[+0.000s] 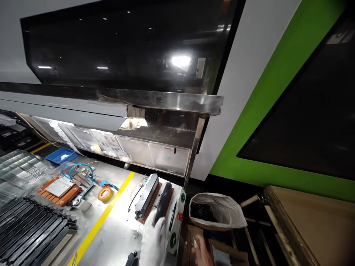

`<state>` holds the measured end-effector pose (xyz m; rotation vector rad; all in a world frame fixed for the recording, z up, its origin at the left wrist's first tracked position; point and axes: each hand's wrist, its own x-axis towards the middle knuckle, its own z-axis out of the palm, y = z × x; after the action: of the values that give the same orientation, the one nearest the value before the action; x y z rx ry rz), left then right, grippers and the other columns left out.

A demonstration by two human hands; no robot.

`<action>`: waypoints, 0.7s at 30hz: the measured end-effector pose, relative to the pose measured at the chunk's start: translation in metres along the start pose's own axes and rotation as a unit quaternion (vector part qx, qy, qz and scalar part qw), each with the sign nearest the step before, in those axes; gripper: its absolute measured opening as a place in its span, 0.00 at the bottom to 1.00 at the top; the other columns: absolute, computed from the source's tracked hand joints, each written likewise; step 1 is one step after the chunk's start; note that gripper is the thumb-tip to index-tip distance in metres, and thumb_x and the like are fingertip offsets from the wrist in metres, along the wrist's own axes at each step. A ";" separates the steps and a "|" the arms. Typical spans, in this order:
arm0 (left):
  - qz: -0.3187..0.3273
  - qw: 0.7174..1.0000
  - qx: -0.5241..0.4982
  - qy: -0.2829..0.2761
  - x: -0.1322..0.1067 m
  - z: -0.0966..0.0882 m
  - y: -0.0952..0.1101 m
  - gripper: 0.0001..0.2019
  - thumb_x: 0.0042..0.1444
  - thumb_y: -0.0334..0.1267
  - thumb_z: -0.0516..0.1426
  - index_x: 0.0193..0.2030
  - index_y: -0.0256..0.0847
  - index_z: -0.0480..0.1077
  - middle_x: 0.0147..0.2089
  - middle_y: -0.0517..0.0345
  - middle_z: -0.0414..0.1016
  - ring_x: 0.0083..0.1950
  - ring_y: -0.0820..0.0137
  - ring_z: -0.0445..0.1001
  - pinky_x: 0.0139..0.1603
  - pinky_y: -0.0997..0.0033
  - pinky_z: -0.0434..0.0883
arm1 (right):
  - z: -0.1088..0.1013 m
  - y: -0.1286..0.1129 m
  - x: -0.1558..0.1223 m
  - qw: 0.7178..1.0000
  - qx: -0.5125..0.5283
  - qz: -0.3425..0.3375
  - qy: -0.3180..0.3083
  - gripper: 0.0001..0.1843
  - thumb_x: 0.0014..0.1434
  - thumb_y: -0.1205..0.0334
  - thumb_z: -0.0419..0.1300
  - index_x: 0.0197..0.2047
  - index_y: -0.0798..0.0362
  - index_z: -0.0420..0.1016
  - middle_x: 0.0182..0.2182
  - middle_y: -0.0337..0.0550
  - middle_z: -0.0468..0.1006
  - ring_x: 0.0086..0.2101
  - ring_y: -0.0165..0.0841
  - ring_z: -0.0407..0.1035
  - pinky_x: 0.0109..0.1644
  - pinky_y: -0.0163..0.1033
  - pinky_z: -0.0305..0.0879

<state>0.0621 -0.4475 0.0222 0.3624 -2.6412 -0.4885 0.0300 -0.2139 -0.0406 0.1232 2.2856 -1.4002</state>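
Steel bench [116, 236]: our gloved left hand [154, 236] grips a black strip [163, 201]; bare right hand [202, 253], at 5 o'clock, blurred, grip undeterminable.

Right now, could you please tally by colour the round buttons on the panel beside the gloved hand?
Green buttons: 2
Red button: 1
Total: 3
The left hand, in a white glove, grips a black part beside them.
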 end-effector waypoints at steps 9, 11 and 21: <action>0.002 0.994 0.016 -0.111 0.085 0.041 -0.002 0.21 0.68 0.37 0.45 0.64 0.45 0.66 0.65 0.43 0.72 0.62 0.58 0.75 0.59 0.56 0.78 | 0.014 -0.159 0.064 0.959 -0.189 -0.210 -0.011 0.27 0.70 0.63 0.41 0.66 0.47 0.67 0.54 0.51 0.78 0.53 0.41 0.74 0.57 0.44 0.68; -0.002 0.993 0.010 -0.121 0.081 0.044 -0.005 0.21 0.67 0.35 0.46 0.65 0.44 0.66 0.66 0.44 0.72 0.64 0.59 0.74 0.64 0.58 0.75 | 0.019 -0.171 0.068 0.946 -0.248 -0.206 -0.016 0.28 0.69 0.67 0.41 0.66 0.44 0.68 0.51 0.49 0.80 0.51 0.41 0.75 0.54 0.44 0.69; 0.007 0.995 0.064 -0.076 0.077 0.053 -0.007 0.22 0.65 0.30 0.49 0.64 0.42 0.67 0.60 0.44 0.78 0.57 0.64 0.79 0.57 0.66 0.78 | 0.021 -0.180 0.076 0.896 -0.375 -0.238 -0.018 0.24 0.71 0.65 0.45 0.62 0.36 0.71 0.42 0.41 0.80 0.40 0.36 0.78 0.38 0.37 0.63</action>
<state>-0.0281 -0.4638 0.0025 0.3568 -2.8301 -0.3563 -0.0857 -0.3297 0.0673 -0.7383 2.7568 -0.5844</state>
